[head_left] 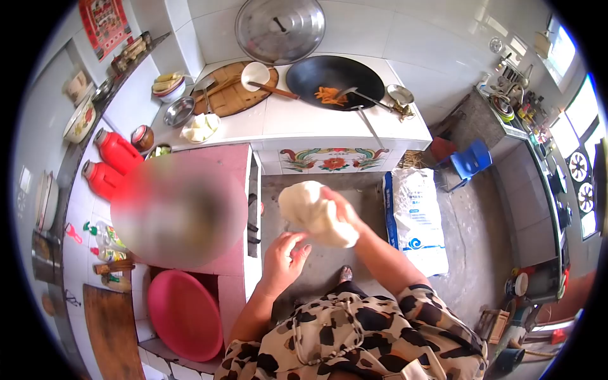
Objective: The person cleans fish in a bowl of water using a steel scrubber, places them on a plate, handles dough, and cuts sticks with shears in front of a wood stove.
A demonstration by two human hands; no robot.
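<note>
A large pale lump of dough [308, 206] is held up over the floor in front of my body. My right hand [344, 212] grips it from the right side, and part of the lump hangs down over the palm. Just below and left of the dough is my left hand [285, 256], its fingers loosely bent and the thumb apart, with nothing visible in it. The fingertips come close to the dough's lower edge; I cannot tell whether they touch it.
A pink counter [234, 166] on the left carries a large blurred round shape. Ahead, a wok [335, 82] with orange strips and a spatula sits in the white stove [266, 130]. A white sack [415, 218] lies on the floor at right, near a blue chair [472, 159]. A pink basin [185, 315] stands lower left.
</note>
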